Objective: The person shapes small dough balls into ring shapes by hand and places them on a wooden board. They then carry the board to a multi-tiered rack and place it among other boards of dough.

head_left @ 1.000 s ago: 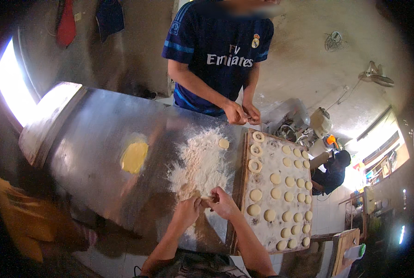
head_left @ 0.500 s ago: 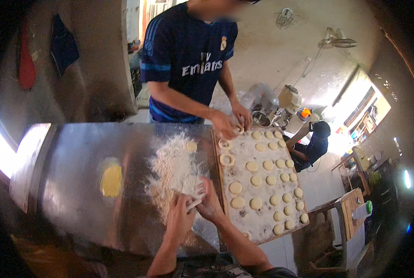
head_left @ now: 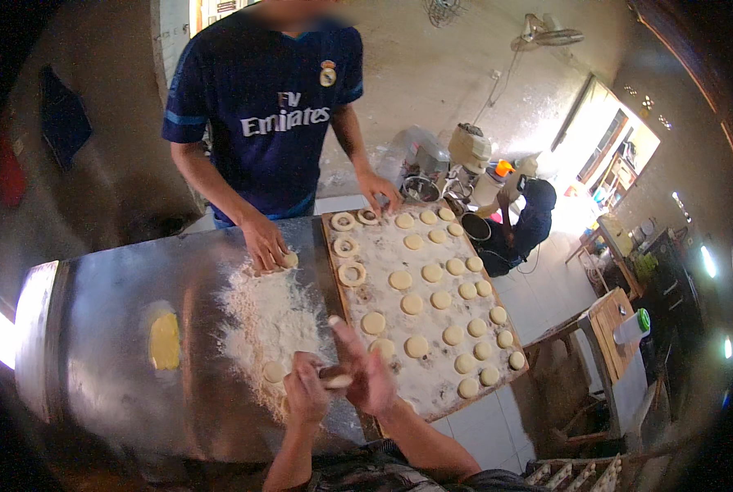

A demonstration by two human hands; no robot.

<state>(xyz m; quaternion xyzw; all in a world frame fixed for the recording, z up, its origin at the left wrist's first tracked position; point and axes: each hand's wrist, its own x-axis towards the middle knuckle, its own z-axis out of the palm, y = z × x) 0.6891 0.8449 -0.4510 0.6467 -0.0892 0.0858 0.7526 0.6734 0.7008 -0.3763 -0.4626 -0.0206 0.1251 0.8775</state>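
Observation:
Close to the near end of the flour heap (head_left: 276, 324), my left hand (head_left: 306, 389) is closed around a pale piece of dough (head_left: 337, 382). My right hand (head_left: 369, 373) is beside it with fingers stretched out and slightly blurred; whether its palm touches the dough I cannot tell. A round dough disc (head_left: 274, 372) lies in the flour left of my left hand. Across the table, a co-worker's hand (head_left: 266, 243) reaches to another dough disc (head_left: 289, 260) at the heap's far edge. The co-worker's other hand (head_left: 379, 193) is at a dough ring (head_left: 369, 216).
A floured board (head_left: 391, 246) on the right bears many discs and several dough rings (head_left: 352, 274). A yellow patch (head_left: 165, 340) sits on the metal table (head_left: 112, 328). Another person (head_left: 530, 217) crouches beyond the board near a pot (head_left: 476, 227).
My right hand has opened away from the dough that both hands held. One co-worker's hand has moved from the board to the disc in the flour. The whole view has shifted.

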